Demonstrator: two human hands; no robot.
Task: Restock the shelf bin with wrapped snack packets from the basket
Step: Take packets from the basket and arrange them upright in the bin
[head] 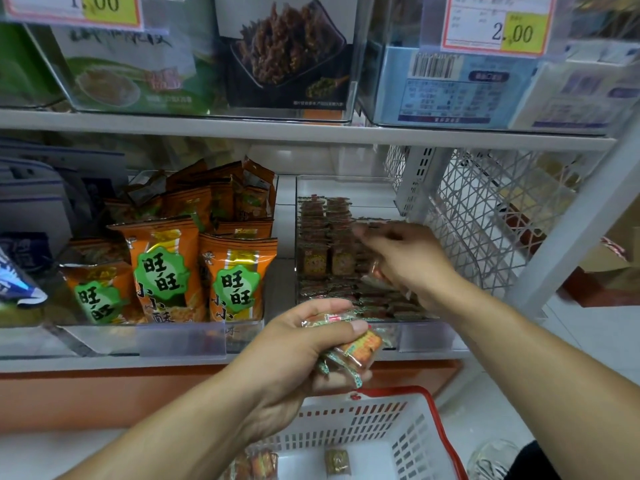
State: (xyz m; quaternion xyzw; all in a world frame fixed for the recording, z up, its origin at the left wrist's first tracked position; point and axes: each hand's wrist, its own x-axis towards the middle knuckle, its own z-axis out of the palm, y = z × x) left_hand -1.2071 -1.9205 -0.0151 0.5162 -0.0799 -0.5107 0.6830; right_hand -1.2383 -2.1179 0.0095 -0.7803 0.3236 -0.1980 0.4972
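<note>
At your feet the basket [408, 441] holds one loose packet and a small cluster, perhaps three. Your left hand [298, 348] clutches a bunch of snack packets [349, 344], too bunched to count, and a slack grip could spill them. Farther in, your right hand [405, 261] is blurred; it seems to pinch a packet over the shelf bin [426, 336], where it could topple the two standing rows.
</note>
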